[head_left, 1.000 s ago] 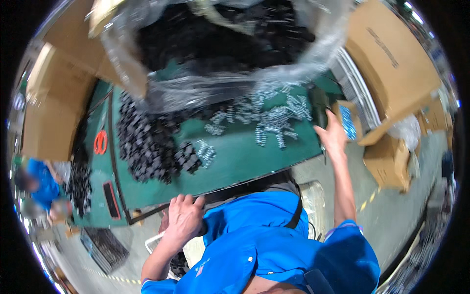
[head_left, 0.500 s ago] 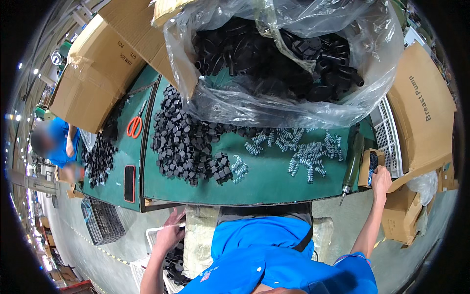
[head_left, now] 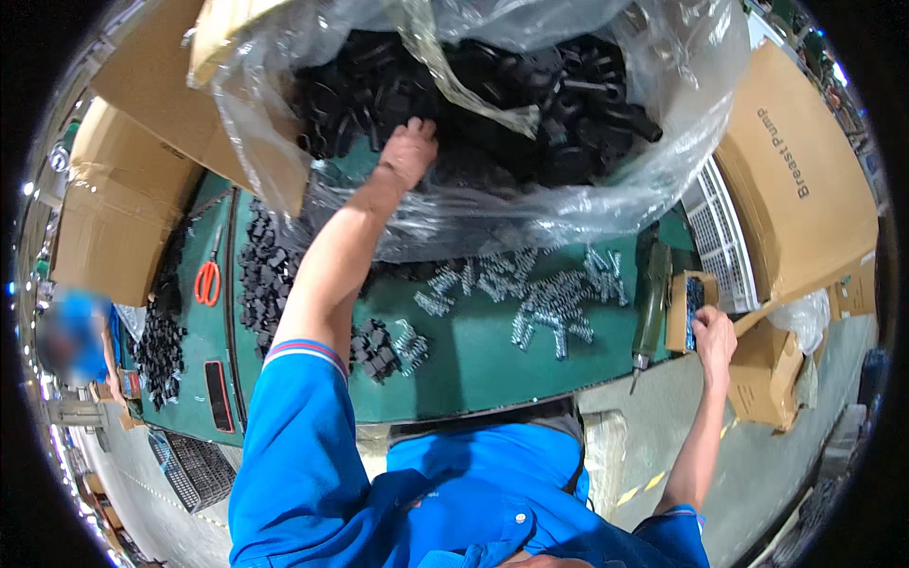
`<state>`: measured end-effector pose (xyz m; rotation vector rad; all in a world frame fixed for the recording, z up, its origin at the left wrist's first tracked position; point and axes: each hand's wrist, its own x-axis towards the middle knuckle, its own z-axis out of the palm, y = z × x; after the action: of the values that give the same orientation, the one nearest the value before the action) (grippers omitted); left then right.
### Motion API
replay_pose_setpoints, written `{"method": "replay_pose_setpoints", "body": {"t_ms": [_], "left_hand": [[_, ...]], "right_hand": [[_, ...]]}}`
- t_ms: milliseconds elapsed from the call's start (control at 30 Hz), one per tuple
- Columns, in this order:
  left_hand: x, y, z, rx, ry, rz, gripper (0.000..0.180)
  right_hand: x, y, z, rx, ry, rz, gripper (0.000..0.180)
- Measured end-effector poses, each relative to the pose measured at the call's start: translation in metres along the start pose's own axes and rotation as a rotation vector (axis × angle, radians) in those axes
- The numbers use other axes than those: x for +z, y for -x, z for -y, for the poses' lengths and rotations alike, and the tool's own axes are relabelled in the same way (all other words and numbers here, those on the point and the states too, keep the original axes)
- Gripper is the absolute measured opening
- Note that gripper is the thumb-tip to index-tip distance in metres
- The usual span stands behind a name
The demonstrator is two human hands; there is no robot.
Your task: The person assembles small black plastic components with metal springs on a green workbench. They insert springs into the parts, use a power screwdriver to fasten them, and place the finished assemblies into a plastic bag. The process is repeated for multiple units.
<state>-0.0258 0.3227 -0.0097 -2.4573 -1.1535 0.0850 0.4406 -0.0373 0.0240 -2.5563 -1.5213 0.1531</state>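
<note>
Below, grey floor (head_left: 767,473); above, green tabletop (head_left: 492,379), black parts (head_left: 568,156).

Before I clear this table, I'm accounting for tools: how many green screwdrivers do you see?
1: the green screwdriver lies near the right edge of the table, left of the small box where the right hand is. Others may hide beneath the plastic bag.

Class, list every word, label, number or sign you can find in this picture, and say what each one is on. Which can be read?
Large right-hand cardboard box: two dark printed words running up its side, legible, wording not copied here.
Left-hand cardboard box: short dark mark near its upper right edge, too blurred to read.
Blue shirt: small pale mark on the front, too small to read.
</note>
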Motion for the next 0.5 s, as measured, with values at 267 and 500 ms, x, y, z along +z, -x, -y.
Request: {"method": "replay_pose_setpoints", "body": {"t_ms": [267, 500], "left_hand": [[-0.046, 0.046, 0.012, 0.136, 0.023, -0.158, 0.035], [-0.207, 0.144, -0.065, -0.144, 0.420, -0.265, 0.036]], "right_hand": [[0.004, 0.005, 0.008, 0.067, -0.092, -0.057, 0.016], [0.025, 0.027, -0.009, 0.083, -0.684, -0.408, 0.014]]}}
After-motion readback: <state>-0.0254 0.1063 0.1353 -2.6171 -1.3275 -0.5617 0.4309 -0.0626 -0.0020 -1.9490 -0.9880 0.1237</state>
